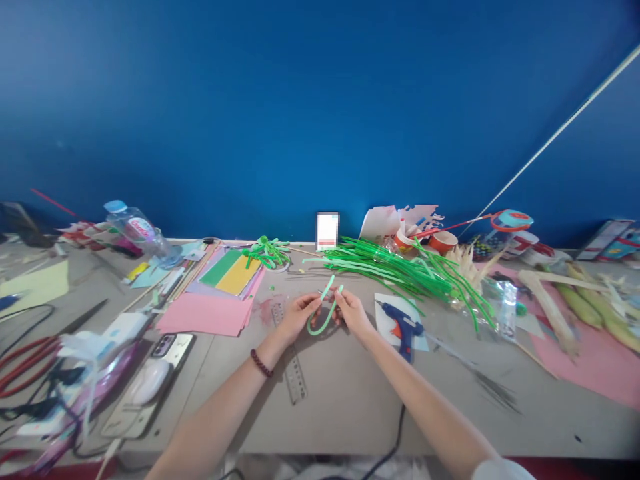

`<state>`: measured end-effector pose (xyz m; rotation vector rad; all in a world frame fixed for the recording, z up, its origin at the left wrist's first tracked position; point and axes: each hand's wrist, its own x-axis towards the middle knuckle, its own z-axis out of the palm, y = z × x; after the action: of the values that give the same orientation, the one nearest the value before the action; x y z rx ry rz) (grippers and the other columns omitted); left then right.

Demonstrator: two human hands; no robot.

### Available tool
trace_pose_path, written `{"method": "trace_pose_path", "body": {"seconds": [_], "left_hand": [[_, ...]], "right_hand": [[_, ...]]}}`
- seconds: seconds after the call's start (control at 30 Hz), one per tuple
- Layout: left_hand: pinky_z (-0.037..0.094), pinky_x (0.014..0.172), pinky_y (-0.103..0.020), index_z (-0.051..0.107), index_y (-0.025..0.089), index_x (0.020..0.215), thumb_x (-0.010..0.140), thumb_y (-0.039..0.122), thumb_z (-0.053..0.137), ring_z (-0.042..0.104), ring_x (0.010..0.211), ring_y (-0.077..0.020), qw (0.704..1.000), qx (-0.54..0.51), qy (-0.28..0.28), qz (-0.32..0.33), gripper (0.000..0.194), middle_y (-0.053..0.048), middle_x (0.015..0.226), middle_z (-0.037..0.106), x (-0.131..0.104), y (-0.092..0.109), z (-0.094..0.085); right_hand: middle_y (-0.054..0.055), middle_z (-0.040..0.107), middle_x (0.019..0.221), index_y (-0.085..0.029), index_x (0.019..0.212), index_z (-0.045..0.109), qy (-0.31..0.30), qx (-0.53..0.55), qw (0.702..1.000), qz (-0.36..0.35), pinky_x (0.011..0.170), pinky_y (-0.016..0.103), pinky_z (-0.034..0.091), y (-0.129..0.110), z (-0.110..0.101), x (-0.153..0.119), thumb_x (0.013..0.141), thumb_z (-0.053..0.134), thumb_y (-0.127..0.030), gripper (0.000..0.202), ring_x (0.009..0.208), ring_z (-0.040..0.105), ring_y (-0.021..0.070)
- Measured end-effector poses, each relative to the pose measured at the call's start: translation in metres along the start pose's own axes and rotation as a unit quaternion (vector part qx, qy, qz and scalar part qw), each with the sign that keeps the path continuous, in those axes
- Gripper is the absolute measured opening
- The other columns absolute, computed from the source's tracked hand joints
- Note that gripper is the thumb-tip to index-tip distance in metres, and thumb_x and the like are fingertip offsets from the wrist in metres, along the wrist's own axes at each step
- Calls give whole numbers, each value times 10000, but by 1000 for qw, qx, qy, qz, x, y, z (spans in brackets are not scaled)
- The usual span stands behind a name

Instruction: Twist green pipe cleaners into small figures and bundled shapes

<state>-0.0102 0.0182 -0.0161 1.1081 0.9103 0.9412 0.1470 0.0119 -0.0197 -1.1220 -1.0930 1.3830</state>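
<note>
A light green pipe cleaner (320,331) is bent into a U between my hands, above the middle of the desk. My left hand (299,315) is closed, pinching its left arm with thumb and finger. On the other arm of the U, my right hand (353,312) is pinched shut too. A small dark metallic bit shows by the left fingertips; its kind is unclear. Under my left wrist lies a clear ruler (296,380). To the right of my right hand, a blue glue gun (407,327) rests on a white sheet.
Behind my hands spreads a pile of green pipe cleaners (390,267), with a phone-like screen (328,230) against the blue wall. Coloured paper (205,313) lies left. Further left are a phone (150,387), large scissors (30,360) and a bottle (137,227). Corn husks (580,300) lie right.
</note>
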Motion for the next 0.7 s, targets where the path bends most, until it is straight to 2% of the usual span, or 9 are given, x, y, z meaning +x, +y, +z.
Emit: {"method": "trace_pose_path", "body": {"seconds": [0.13, 0.2, 0.3, 0.5, 0.6, 0.7], "left_hand": [[251, 407, -208, 688, 122, 915, 704, 493, 664, 339, 382, -66, 996, 66, 45, 24, 428, 54, 426, 459, -1, -3, 4], [265, 428, -220, 708, 122, 892, 718, 477, 653, 364, 410, -83, 992, 97, 70, 37, 399, 37, 432, 485, -2, -2, 6], [287, 449, -228, 721, 127, 852, 721, 461, 651, 402, 444, -100, 988, 109, 98, 46, 365, 18, 455, 521, -4, -1, 8], [227, 415, -214, 715, 117, 865, 742, 474, 619, 303, 397, -72, 988, 103, 113, 36, 389, 48, 418, 445, -4, -1, 8], [302, 463, -221, 725, 133, 845, 754, 442, 618, 405, 465, -101, 984, 134, 104, 61, 339, 7, 504, 549, -5, 1, 9], [384, 570, -240, 726, 149, 772, 769, 402, 612, 516, 599, -144, 975, 179, 84, 105, 277, -37, 658, 643, -7, 3, 10]], "right_hand": [[-8, 581, 767, -208, 1106, 540, -33, 64, 997, 8, 365, 199, 463, 3, -5, 2, 712, 641, -488, 494, 486, 563, 97], [-18, 583, 747, -218, 1133, 518, -39, 83, 996, 5, 405, 219, 499, 2, -6, 2, 701, 666, -457, 515, 507, 597, 114], [-13, 606, 738, -207, 1102, 535, -41, 99, 994, -2, 448, 234, 519, -2, -5, 1, 703, 672, -453, 488, 508, 616, 119], [10, 641, 766, -188, 1025, 586, -49, 118, 992, 13, 460, 238, 523, -2, -1, -2, 687, 685, -489, 464, 495, 618, 116], [18, 653, 762, -189, 1048, 596, -49, 114, 992, 24, 452, 235, 520, -1, 0, -2, 671, 693, -502, 500, 495, 620, 118], [4, 641, 664, -182, 1037, 616, -50, 100, 993, 27, 457, 238, 521, -2, 1, -2, 664, 689, -515, 506, 500, 622, 129]]}}
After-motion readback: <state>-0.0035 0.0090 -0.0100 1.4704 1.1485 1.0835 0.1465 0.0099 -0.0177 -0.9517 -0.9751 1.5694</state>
